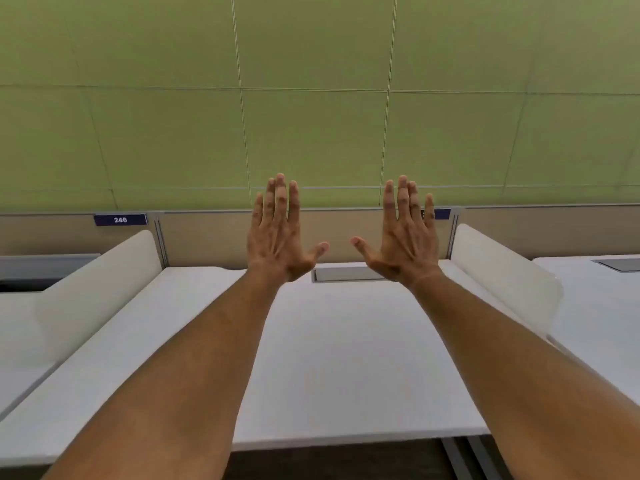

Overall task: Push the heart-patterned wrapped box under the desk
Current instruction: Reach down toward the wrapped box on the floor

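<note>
From the head camera we see both bare forearms stretched forward over a smooth white rectangular desk (346, 358). Our left hand (277, 233) is raised with its back toward us, fingers straight and close together pointing up, thumb spread out toward the middle; it is flat and holds nothing. Our right hand (405, 237) mirrors it, fingers extended upward, thumb angled inward toward the other thumb, likewise spread wide and empty. The two hands sit side by side, apart, with a gap between the thumb tips.

Just below that gap a grey rectangular cable hatch (343, 273) is set into the far part of the desk. A white rounded divider panel (100, 289) stands along the left edge of the desk, and a matching white rounded divider panel on the right (502, 282) stands along the right edge. Behind the desk runs a low beige partition (204, 233), and on it, to the left, is a dark blue label reading 246 (120, 220). A second blue label is mostly hidden behind our right hand. Above the partition rises a green panelled wall (311, 81).

The heart-patterned wrapped box is nowhere in this view, so we cannot tell where it lies.
</note>
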